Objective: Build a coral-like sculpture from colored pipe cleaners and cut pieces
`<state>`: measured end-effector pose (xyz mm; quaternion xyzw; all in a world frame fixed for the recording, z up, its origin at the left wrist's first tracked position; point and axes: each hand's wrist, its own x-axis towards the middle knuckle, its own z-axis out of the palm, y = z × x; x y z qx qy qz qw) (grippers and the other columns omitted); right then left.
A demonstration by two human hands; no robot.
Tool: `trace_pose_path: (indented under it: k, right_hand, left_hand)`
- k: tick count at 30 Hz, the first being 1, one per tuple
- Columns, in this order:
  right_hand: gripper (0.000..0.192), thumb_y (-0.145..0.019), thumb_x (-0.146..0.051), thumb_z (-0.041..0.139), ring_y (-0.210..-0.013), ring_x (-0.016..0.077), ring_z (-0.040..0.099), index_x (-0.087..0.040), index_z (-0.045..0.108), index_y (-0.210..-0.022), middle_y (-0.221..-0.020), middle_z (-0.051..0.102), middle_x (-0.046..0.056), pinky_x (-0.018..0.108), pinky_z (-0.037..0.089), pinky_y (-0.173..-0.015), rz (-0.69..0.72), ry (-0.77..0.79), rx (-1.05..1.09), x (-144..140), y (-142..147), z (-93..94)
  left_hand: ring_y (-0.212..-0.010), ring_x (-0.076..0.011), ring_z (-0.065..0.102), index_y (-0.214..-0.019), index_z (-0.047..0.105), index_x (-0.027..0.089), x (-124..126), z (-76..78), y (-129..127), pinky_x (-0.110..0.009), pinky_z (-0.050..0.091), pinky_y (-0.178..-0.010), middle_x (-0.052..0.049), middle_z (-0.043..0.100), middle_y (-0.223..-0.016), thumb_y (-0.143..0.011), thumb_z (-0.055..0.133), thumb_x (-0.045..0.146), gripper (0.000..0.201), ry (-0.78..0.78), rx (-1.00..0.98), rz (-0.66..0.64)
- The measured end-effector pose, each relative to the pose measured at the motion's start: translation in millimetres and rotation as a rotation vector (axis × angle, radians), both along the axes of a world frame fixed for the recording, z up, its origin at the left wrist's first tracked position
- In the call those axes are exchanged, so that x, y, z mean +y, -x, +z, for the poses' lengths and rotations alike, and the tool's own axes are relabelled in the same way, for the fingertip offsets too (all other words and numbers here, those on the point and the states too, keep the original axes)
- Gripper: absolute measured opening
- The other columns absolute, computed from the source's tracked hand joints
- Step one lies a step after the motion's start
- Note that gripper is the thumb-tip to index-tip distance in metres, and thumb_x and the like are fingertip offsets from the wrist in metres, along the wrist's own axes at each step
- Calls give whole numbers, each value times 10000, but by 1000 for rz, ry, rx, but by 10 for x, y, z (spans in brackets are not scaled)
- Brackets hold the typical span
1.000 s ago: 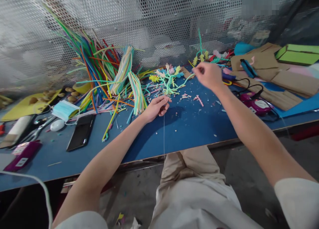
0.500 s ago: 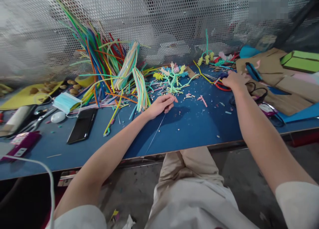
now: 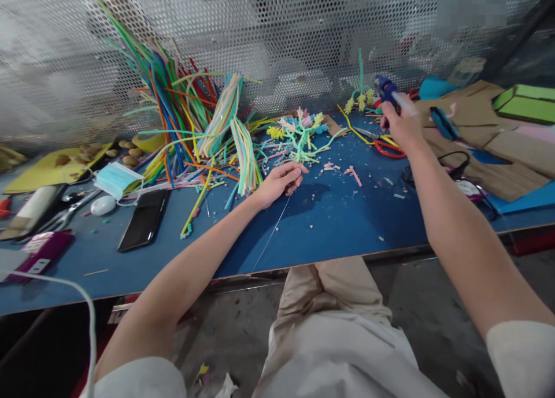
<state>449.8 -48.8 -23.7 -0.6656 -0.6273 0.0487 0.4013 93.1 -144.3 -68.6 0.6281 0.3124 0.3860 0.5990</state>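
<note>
Glue gun (image 3: pixel 387 90) is lifted off desk (image 3: pixel 329 224) in closed right hand (image 3: pixel 401 126); left hand (image 3: pixel 280 181) pinches thin wire (image 3: pixel 271 236) w/ fingers, keeping it taut.

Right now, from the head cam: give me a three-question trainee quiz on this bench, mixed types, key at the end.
1. True or false: the right hand is lifted clear of the blue table.
2. Which does the right hand hold? A) black phone B) blue glue gun C) face mask
3. Fill in: the left hand pinches a thin ____ that runs toward the table's near edge.

Key
1. True; it holds the blue glue gun up above the red-handled scissors.
2. B; the black phone and face mask lie far to the left.
3. wire.
</note>
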Motion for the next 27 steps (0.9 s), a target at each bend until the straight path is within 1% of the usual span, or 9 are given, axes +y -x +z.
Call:
trace_pose_path:
  k: [2, 3, 5, 8, 10, 14, 18, 23, 27]
  right_hand:
    - [398, -1139, -456, 333, -694, 84, 575, -168, 585, -1248, -1201, 693, 190, 307, 419, -623, 318, -87, 366, -31, 170, 32]
    - [420, -1128, -495, 332, -623, 75, 519, -178, 605, -1160, -1167, 706, 172, 299, 383, -563, 425, -124, 532, -49, 265, 37]
    - [476, -1071, -623, 399, -580, 82, 472, -202, 622, -1062, -1119, 718, 135, 287, 305, -486, 639, -126, 784, -97, 462, 34]
    - [510, -931, -741, 580, -589, 102, 475, -249, 633, -1053, -1020, 717, 69, 262, 280, -457, 812, -17, 964, -202, 725, 7]
    - [540, -877, -784, 604, -589, 123, 484, -268, 636, -1032, -934, 707, 46, 260, 286, -433, 847, 57, 1023, -274, 855, -30]
    - [614, -845, -863, 564, -571, 147, 507, -270, 632, -990, -803, 668, 37, 271, 319, -380, 871, 163, 1005, -361, 995, -130]
    - [694, -808, -936, 533, -535, 125, 477, -254, 623, -896, -745, 619, 28, 260, 335, -370, 861, 170, 926, -402, 1035, -179]
    - [766, -776, -999, 441, -506, 117, 441, -250, 599, -791, -671, 560, 15, 275, 383, -400, 840, 166, 845, -443, 1035, -160]
    - [780, -760, -1011, 433, -481, 109, 411, -245, 578, -744, -656, 546, 12, 283, 362, -398, 846, 173, 826, -441, 1023, -167]
  left_hand:
    - [-509, -47, 450, -1049, 697, 166, -1, 4, -8, -181, 347, -463, 23, 562, -731, -921, 759, 507, 369, -24, -21, 34]
    - [-506, -46, 445, -1036, 699, 163, 2, 6, -11, -182, 341, -461, 25, 560, -726, -922, 756, 509, 369, -40, -27, 62]
    - [-499, -46, 436, -1015, 702, 161, 17, 11, -12, -185, 328, -451, 27, 555, -714, -923, 748, 515, 369, -72, -28, 132]
    - [-491, -47, 424, -1002, 704, 166, 51, 12, -3, -191, 319, -439, 26, 557, -714, -935, 727, 511, 352, -105, -16, 238]
    - [-488, -47, 415, -1008, 704, 174, 74, 3, 5, -194, 314, -436, 24, 564, -721, -954, 705, 502, 333, -138, -11, 303]
    - [-473, -51, 411, -1030, 695, 190, 105, -22, 16, -203, 298, -428, 21, 582, -734, -990, 657, 516, 331, -261, 15, 395]
    - [-468, -58, 431, -1053, 685, 205, 98, -13, 19, -211, 309, -435, 17, 595, -751, -1006, 624, 551, 355, -327, 63, 422]
    - [-481, -64, 444, -1058, 676, 209, 68, 20, 12, -213, 324, -452, 8, 604, -760, -1007, 613, 575, 375, -332, 105, 434]
    - [-482, -65, 438, -1052, 670, 206, 60, 27, 7, -211, 324, -457, 8, 600, -754, -1004, 608, 591, 392, -335, 111, 430]
